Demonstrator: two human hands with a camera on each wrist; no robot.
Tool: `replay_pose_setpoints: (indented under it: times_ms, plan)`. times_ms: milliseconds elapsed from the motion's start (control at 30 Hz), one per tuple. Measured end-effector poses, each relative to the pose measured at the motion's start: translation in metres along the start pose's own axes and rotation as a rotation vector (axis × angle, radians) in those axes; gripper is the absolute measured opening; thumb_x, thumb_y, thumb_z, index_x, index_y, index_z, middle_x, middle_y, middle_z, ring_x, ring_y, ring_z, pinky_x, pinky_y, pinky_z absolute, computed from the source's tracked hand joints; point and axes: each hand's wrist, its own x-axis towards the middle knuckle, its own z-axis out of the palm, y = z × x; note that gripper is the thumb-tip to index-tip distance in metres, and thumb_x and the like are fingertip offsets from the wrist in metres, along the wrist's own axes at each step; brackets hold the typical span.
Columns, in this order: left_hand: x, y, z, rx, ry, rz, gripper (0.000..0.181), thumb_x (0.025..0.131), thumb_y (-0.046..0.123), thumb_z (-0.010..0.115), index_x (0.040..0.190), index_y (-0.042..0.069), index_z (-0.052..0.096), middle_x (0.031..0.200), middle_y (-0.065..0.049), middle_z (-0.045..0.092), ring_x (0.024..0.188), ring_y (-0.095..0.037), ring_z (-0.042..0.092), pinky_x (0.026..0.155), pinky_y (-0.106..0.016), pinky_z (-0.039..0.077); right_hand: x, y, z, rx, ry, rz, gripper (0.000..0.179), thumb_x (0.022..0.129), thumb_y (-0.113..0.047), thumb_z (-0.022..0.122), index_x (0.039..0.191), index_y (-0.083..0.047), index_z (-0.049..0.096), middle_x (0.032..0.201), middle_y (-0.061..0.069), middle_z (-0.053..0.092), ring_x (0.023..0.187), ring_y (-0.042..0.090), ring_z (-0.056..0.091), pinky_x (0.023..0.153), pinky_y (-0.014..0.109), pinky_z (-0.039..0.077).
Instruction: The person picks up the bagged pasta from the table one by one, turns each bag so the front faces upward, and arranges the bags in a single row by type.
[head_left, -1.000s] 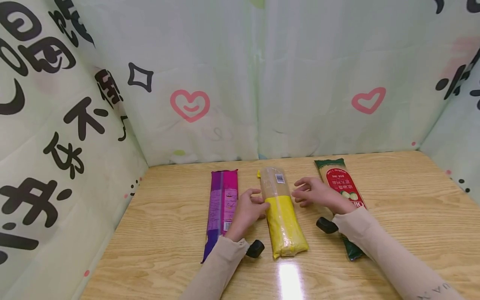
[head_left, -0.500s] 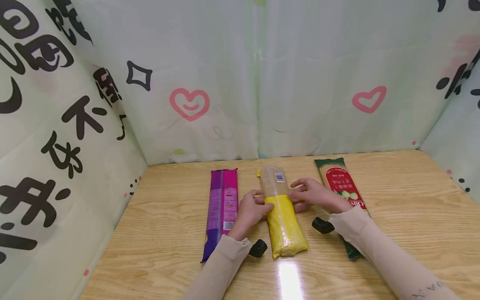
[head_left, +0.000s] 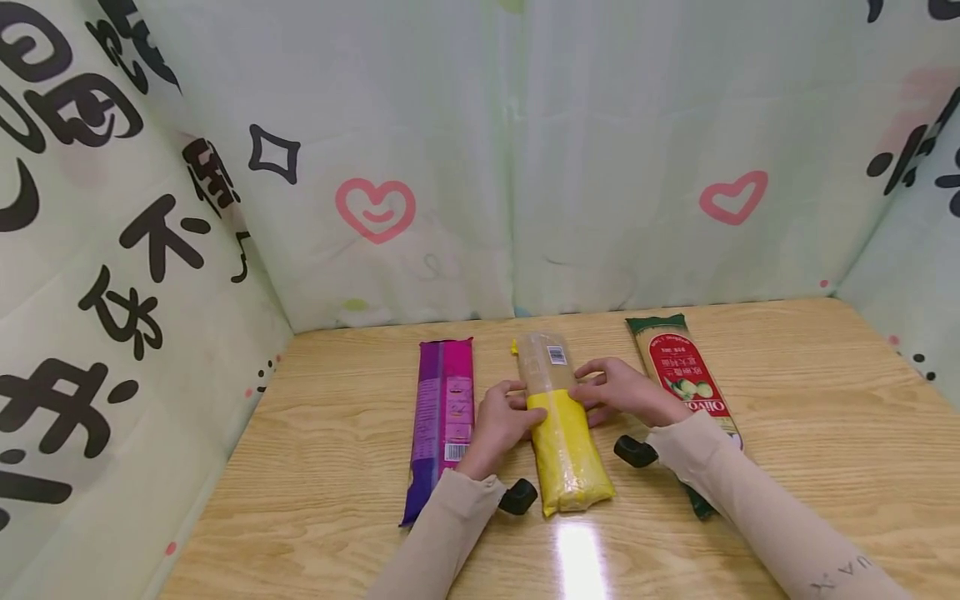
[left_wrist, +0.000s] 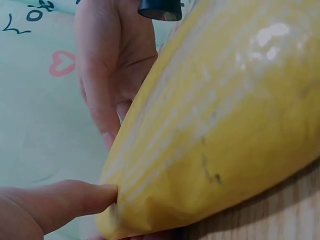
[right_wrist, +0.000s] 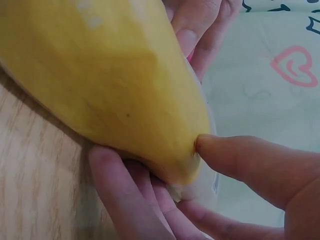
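Note:
A long yellow-and-clear noodle pack (head_left: 566, 450) lies on the wooden table between the two hands, with a barcode near its far end. The left hand (head_left: 501, 421) grips its left edge, thumb on top of the yellow film. From the opposite side the right hand (head_left: 622, 392) pinches it; the right wrist view shows the thumb pressed into the yellow wrap (right_wrist: 125, 90) and the fingers curled under the edge. In the left wrist view the left thumb (left_wrist: 85, 200) dents the yellow pack (left_wrist: 210, 135), while most of the left fingers are hidden behind it.
A purple-and-pink packet (head_left: 442, 408) lies to the left, partly behind the left forearm. To the right is a green pack with a red label (head_left: 682, 367), partly covered by the right arm. Printed cloth walls (head_left: 420, 275) stand at the back and sides.
The right hand has moved left from beside the noodle pack and taken hold of its right edge. The left hand has shifted slightly right, its thumb further over the pack.

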Motion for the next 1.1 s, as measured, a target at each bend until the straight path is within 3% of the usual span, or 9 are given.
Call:
replay_pose_setpoints:
  times_ms: [333, 800, 1100]
  plan:
    - [0.0, -0.002, -0.001, -0.039, -0.001, -0.039, 0.049, 0.078, 0.005, 0.071, 0.123, 0.004, 0.05, 0.102, -0.012, 0.064, 0.081, -0.021, 0.064, 0.066, -0.032, 0.055, 0.001, 0.003, 0.004, 0.009, 0.012, 0.017, 0.054, 0.09, -0.02, 0.059, 0.131, 0.002, 0.032, 0.108, 0.023, 0.059, 0.077, 0.029, 0.066, 0.065, 0.04, 0.055]
    - [-0.001, -0.005, -0.004, -0.14, -0.015, -0.023, 0.049, 0.079, 0.005, 0.07, 0.124, 0.005, 0.053, 0.103, -0.011, 0.064, 0.083, -0.02, 0.065, 0.068, -0.033, 0.055, -0.001, -0.002, 0.011, -0.017, 0.069, 0.014, 0.05, 0.091, -0.016, 0.057, 0.131, 0.0, 0.032, 0.108, 0.022, 0.058, 0.077, 0.025, 0.064, 0.061, 0.039, 0.055]
    - [-0.005, 0.0, -0.006, -0.136, -0.012, -0.019, 0.05, 0.078, 0.004, 0.07, 0.125, 0.005, 0.053, 0.104, -0.012, 0.064, 0.085, -0.021, 0.064, 0.071, -0.034, 0.055, -0.004, -0.005, 0.012, 0.001, 0.084, 0.002, 0.054, 0.09, -0.017, 0.059, 0.132, -0.001, 0.03, 0.112, 0.024, 0.054, 0.079, 0.025, 0.064, 0.062, 0.04, 0.055]
